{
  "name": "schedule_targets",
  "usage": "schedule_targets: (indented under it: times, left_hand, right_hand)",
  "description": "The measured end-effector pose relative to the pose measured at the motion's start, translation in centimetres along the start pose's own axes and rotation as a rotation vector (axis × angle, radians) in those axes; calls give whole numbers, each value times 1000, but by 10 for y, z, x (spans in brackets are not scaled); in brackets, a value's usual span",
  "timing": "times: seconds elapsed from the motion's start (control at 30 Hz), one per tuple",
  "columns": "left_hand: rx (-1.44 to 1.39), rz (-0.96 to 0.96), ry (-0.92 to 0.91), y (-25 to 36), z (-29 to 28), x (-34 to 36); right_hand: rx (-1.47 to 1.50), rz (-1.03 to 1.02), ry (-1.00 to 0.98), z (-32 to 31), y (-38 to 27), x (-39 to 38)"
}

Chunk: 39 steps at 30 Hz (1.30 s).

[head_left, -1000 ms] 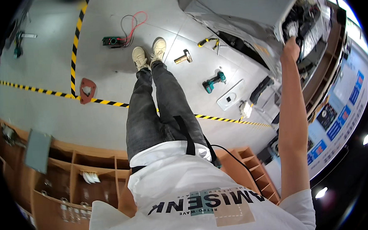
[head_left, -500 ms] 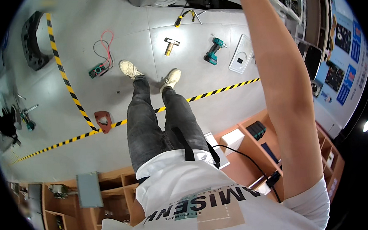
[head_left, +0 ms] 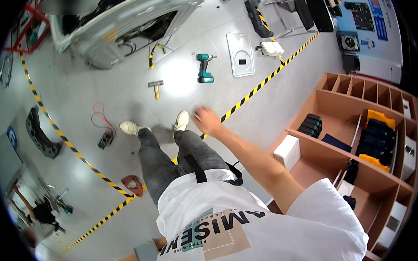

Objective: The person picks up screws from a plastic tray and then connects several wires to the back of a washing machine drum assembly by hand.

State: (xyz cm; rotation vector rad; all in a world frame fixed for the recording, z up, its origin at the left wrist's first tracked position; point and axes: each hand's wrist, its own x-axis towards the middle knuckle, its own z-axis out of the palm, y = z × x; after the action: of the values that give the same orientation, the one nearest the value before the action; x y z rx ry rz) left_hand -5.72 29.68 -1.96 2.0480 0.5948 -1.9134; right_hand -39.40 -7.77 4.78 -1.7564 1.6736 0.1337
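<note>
My right hand point(head_left: 207, 121) hangs in the air beside my leg, away from the car body, with nothing clearly visible in it; its fingers are smeared by motion. My left hand is not in view. On the grey floor beyond my shoes lie a hammer point(head_left: 157, 89), a teal cordless drill point(head_left: 205, 75), a yellow-handled tool point(head_left: 151, 60), a white plastic panel point(head_left: 241, 66) and a multimeter point(head_left: 104, 140) with red and black leads. A silver car body point(head_left: 95, 42) stands at the top.
Striped floor tape point(head_left: 254, 90) crosses the floor. A chair point(head_left: 318, 12) stands top right, wooden shelving point(head_left: 315, 165) at right. Curved dark parts point(head_left: 40, 133) and a red part point(head_left: 133, 185) lie left. A co-worker point(head_left: 38, 217) is at the lower left edge.
My right hand has left the car body and come down toward my leg. The view has swung, showing the car at top centre-left and more shelving at right.
</note>
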Motion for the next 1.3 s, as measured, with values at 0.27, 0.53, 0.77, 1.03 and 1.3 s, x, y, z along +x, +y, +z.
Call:
schedule_targets:
  times: [0.27,0.53,0.77,1.03,1.3]
  left_hand:
    - [308,183,-9,51,109,-19]
    - [688,302,-64,103,182,-43]
    - [936,376,-193,190,238,-19]
    - [614,462,-174,377,415,-82]
    - [804,649,-394,501,578,-231]
  right_hand:
    - [492,923,-155,35,319,-182]
    - [969,899,188,-48,331,-129]
    - [983,820,113,-82,303,-77]
    - [1081,982,77,-126,291,-70]
    - [867,928,123,-183,336,27]
